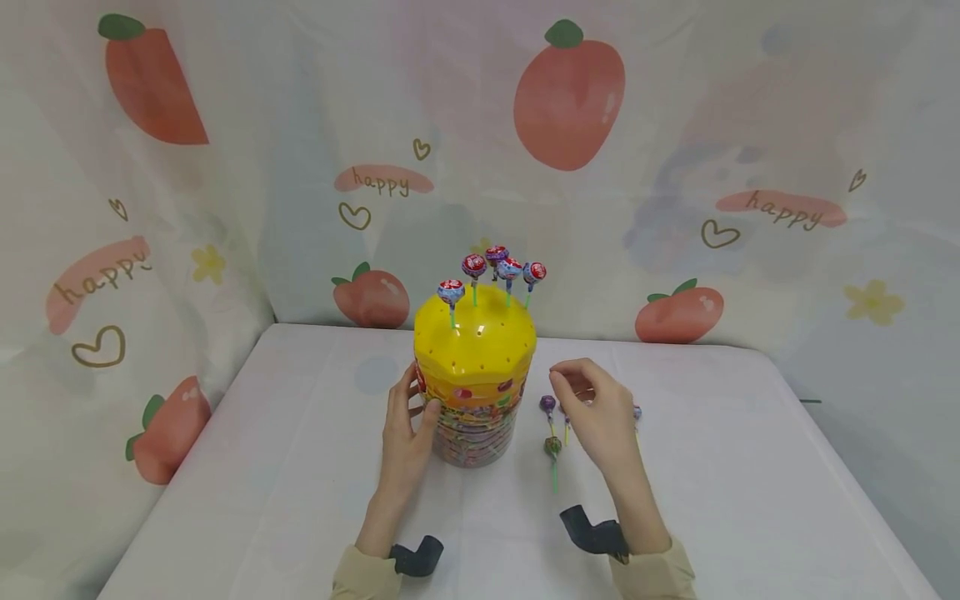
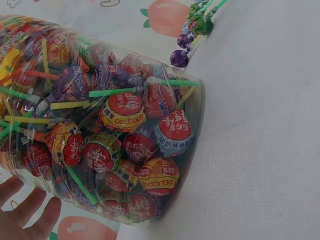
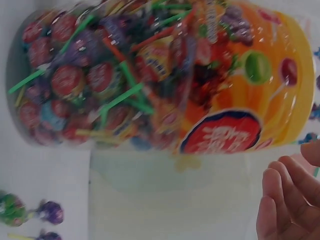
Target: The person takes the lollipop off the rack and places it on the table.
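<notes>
A smooth, pale cover spreads over the bench [image 1: 300,467], and a lightly creased backdrop [image 1: 300,125], printed with red fruit, hearts, yellow flowers and the word "happy", rises behind it and at both sides. The jar [image 1: 474,437] stands upright on the bench between my arms. My left grip [image 1: 408,433] rests against its left side, fingers extended and touching, not clenched. My right grip [image 1: 600,408] is released, held just right of the jar, with a gap between thumb and fingers.

From the head I see small holes in the yellow lid [image 1: 480,342] and five standing lollipops [image 1: 474,265] towards its back; loose lollipops [image 1: 552,447] lie below my right grip. The left wrist view instead shows the packed lollipops [image 2: 125,112] close up, their sticks pointing every way. The right wrist view gives the label's red badge [image 3: 221,132] with its dark border.

The jar wall is clear, glossy and rounded; the lid is shiny, with a scalloped edge. The wrappers are crinkled over round heads, on thin, straight green, yellow and orange sticks.
</notes>
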`<action>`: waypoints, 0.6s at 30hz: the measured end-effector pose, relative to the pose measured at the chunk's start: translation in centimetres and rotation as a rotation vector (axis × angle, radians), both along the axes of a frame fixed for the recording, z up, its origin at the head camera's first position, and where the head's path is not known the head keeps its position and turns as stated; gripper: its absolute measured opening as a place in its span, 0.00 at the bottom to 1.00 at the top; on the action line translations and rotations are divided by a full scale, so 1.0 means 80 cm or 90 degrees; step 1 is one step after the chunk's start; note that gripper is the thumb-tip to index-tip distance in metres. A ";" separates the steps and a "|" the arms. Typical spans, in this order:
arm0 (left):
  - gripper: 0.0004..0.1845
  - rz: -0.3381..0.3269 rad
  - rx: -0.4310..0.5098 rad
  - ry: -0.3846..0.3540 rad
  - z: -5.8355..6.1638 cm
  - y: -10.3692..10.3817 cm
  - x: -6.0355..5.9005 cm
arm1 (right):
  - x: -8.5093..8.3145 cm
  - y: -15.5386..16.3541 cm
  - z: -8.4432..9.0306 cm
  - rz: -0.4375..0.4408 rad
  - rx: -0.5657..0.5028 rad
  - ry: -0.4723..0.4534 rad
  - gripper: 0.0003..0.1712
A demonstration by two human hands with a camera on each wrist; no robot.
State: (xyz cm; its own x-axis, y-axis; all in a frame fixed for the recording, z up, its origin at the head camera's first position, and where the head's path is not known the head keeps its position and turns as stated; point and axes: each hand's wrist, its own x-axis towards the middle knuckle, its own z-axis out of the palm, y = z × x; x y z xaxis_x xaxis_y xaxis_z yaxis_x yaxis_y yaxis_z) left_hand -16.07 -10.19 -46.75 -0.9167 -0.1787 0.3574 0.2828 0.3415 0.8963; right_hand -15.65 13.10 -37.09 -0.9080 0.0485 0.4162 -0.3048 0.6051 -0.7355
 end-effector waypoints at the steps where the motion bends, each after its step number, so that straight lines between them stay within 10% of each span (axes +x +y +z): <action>1: 0.33 0.000 0.000 0.000 0.000 0.000 0.000 | 0.000 -0.003 0.004 0.007 -0.005 0.007 0.08; 18: 0.33 -0.004 -0.003 0.015 0.000 -0.001 0.000 | -0.002 -0.048 0.058 0.102 -0.046 0.076 0.10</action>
